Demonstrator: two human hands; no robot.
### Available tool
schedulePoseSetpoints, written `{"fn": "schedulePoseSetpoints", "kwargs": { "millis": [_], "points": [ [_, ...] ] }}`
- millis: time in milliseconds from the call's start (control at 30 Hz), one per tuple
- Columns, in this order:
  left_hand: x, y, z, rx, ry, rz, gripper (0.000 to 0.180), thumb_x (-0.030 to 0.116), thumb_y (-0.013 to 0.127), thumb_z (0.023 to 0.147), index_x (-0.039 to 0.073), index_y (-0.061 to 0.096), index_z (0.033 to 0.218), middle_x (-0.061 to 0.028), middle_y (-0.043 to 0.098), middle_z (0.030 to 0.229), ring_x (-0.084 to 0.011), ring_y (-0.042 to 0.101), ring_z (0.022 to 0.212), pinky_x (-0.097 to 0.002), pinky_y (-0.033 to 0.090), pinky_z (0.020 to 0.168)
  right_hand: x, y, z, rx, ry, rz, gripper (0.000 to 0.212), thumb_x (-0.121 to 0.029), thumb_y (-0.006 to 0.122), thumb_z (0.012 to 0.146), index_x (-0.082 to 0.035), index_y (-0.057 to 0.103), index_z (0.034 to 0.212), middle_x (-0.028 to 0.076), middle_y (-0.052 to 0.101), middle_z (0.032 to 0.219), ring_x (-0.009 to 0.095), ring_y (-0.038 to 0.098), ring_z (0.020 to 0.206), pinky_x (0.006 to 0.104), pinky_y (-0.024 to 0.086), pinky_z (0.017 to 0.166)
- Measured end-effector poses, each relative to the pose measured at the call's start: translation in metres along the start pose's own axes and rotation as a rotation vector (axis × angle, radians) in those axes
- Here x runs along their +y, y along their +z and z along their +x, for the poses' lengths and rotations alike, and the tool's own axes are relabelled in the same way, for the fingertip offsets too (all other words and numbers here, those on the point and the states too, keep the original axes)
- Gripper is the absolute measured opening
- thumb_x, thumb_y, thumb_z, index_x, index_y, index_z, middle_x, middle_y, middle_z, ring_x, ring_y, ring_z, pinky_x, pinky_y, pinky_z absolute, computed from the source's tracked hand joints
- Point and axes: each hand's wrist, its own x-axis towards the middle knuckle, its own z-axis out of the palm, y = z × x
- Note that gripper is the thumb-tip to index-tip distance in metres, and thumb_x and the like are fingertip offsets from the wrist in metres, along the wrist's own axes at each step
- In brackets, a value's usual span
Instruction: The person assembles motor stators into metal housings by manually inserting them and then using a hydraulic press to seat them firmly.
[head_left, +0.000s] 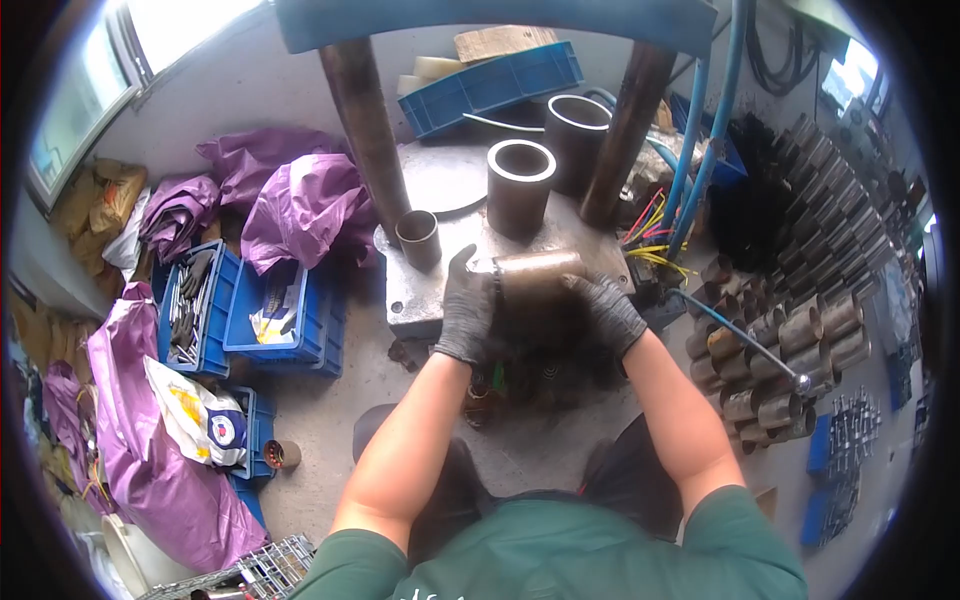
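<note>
Left hand point(468, 314) and right hand point(608, 312), both grey-gloved, are partly curled against opposite ends of a shiny metal cylinder point(540, 265), which is held sideways between them at the front edge of the press bed point(415, 300), near an upright thick-walled tube point(517, 206).

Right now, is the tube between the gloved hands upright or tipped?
Tipped: the tube is sideways, its length running from left hand to right hand.
</note>
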Motion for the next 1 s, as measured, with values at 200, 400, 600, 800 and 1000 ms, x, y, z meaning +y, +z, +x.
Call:
{"fn": "schedulePoseSetpoints", "kwargs": {
  "millis": [200,400,600,800,1000],
  "points": [
    [0.084,-0.020,-0.002,0.092,-0.141,-0.591,0.056,0.006,0.056,0.096,0.006,0.045,0.151,-0.0113,0.061,0.103,-0.0164,0.066,0.077,-0.0316,0.061,0.068,0.015,-0.019,0.008,0.147,-0.031,0.119,0.034,-0.023,0.073,0.099,-0.001,0.073,0.125,0.008,0.075,0.120,0.020,0.064,0.117,0.0359,0.047,0.108],
    [0.132,-0.014,-0.025,-0.038,-0.290,-0.941,0.064,0.035,0.065,0.098,0.004,0.045,0.151,-0.0182,0.065,0.115,-0.0204,0.068,0.088,-0.0324,0.061,0.070,0.012,-0.067,-0.001,0.452,-0.271,-0.048,0.020,-0.012,0.073,0.095,-0.001,0.076,0.111,0.004,0.073,0.103,0.016,0.063,0.096,0.0325,0.050,0.096],
    [0.155,-0.002,-0.044,-0.208,-0.474,-1.069,0.081,0.049,0.067,0.092,0.003,0.043,0.155,-0.0207,0.066,0.120,-0.0264,0.072,0.097,-0.0348,0.065,0.076,-0.032,-0.074,-0.028,0.553,-0.636,-1.014,0.043,-0.010,0.082,0.083,-0.003,0.071,0.124,0.020,0.074,0.116,0.036,0.071,0.107,0.0430,0.057,0.095],
    [0.159,0.020,-0.050,-0.312,-0.483,-1.021,0.087,0.059,0.051,0.096,0.003,0.036,0.161,-0.0193,0.064,0.125,-0.0208,0.072,0.095,-0.0284,0.063,0.071,-0.047,-0.057,-0.022,0.433,-0.877,-1.214,0.064,-0.006,0.080,0.085,-0.008,0.060,0.146,0.014,0.062,0.149,0.035,0.066,0.125,0.0428,0.054,0.109],
    [0.128,0.019,-0.053,-0.395,-0.121,-0.569,0.089,0.059,0.051,0.097,0.002,0.033,0.163,-0.0224,0.067,0.127,-0.0300,0.073,0.105,-0.0337,0.065,0.084,-0.036,-0.047,-0.054,0.358,-0.526,-0.667,0.048,-0.008,0.075,0.095,-0.005,0.061,0.141,0.010,0.067,0.136,0.015,0.070,0.108,0.0322,0.059,0.090]
  ]
}}
